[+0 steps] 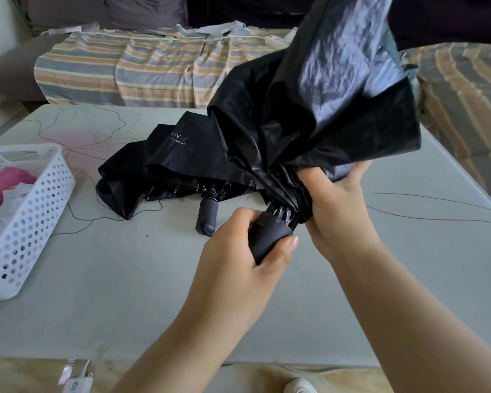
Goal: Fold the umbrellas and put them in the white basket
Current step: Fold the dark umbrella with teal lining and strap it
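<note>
Head view: left hand (247, 245) grips handle (270, 236) of raised umbrella (309, 123); right hand (335, 202) clamps its gathered canopy at 3 o'clock. Second umbrella (165, 165) lies on bench (125, 293), partly hidden. White basket (40, 199), 9 o'clock, is cut off.

Your left hand (238, 245) grips the handle (270, 236) of a black umbrella (309, 114) while your right hand (338, 199) squeezes its gathered cloth just above. A second black umbrella (167, 163) lies half-folded on the table (125, 293), near the white basket (29, 214) at your left
</note>
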Available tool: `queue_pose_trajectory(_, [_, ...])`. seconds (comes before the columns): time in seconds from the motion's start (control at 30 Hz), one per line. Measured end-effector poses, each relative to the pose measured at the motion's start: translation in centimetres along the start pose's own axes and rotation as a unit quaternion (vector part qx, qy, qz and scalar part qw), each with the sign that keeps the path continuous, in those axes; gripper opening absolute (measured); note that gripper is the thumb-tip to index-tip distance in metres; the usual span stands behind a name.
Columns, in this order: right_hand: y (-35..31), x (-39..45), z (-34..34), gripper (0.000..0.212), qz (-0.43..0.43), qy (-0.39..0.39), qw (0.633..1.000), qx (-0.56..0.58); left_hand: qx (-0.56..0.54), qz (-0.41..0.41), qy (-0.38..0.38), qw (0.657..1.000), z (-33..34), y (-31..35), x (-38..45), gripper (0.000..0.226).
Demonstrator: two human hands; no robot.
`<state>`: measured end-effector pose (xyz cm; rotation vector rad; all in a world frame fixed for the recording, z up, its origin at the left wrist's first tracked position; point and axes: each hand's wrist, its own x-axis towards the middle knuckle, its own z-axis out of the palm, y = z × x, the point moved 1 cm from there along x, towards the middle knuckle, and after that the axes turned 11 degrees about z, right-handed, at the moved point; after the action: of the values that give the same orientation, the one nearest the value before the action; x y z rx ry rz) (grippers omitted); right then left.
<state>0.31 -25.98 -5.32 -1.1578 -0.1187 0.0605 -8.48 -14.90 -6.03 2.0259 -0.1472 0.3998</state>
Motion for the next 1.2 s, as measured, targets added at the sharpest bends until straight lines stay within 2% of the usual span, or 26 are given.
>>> queue_pose_trajectory(0.23, [0.7, 0.4, -0.2, 0.067, 0.156, 0.013, 0.984, -0.085, 0.128, 0.045, 0.057, 0.989, 0.7, -1.6, 0.1, 0.030])
queue_pose_trajectory(0.33, [1.0, 0.3, -0.1, 0.079, 0.180, 0.036, 0.973, -0.141, 0.163, 0.049, 0.043, 0.985, 1.2, -1.8, -0.1, 0.033])
queue_pose_trajectory(0.4, [0.5, 0.3, -0.3, 0.073, 0.177, 0.041, 0.969, -0.167, 0.185, 0.074, 0.032, 0.979, 1.6, -1.8, -0.2, 0.032])
queue_pose_trajectory(0.47, [-0.4, 0.4, -0.8, 0.067, 0.184, -0.010, 0.975, -0.122, 0.216, 0.099, 0.019, 0.971, 1.9, -2.0, -0.2, 0.030])
queue_pose_trajectory(0.57, [-1.5, 0.3, -1.7, 0.083, 0.207, -0.120, 0.971, -0.029, 0.247, 0.104, 0.035, 0.963, 1.9, -1.7, -0.3, 0.035])
queue_pose_trajectory(0.67, [-1.9, 0.1, -1.6, 0.084, 0.218, -0.169, 0.960, -0.047, 0.267, 0.123, 0.041, 0.955, 2.0, -1.2, -0.5, 0.035])
queue_pose_trajectory(0.73, [-1.5, 0.1, -1.0, 0.067, 0.200, -0.128, 0.963, -0.128, 0.294, 0.146, 0.044, 0.944, 2.2, -0.9, -0.6, 0.033])
queue_pose_trajectory(0.8, [-0.5, 0.3, -0.6, 0.069, 0.186, -0.039, 0.964, -0.185, 0.304, 0.165, 0.042, 0.937, 2.5, -0.7, -0.7, 0.029])
queue_pose_trajectory(0.87, [0.4, 0.5, -0.8, 0.072, 0.194, 0.051, 0.962, -0.183, 0.291, 0.164, 0.032, 0.942, 2.7, -0.8, -0.7, 0.027])
queue_pose_trajectory(0.9, [0.6, 0.6, -0.9, 0.062, 0.207, 0.079, 0.962, -0.160, 0.273, 0.151, 0.023, 0.950, 2.7, -0.9, -0.6, 0.027])
queue_pose_trajectory(1.0, [0.2, 0.3, -1.3, 0.033, 0.230, 0.097, 0.964, -0.092, 0.175, 0.071, -0.009, 0.982, 2.5, -1.3, -0.4, 0.028])
queue_pose_trajectory(1.07, [-0.1, 0.3, -1.3, 0.032, 0.220, 0.087, 0.971, -0.049, 0.108, 0.036, -0.015, 0.993, 2.4, -1.6, -0.4, 0.032])
queue_pose_trajectory(1.2, [-0.2, 0.4, -1.0, 0.039, 0.197, 0.087, 0.976, 0.021, 0.092, 0.051, -0.004, 0.994, 2.1, -1.2, -0.4, 0.032])
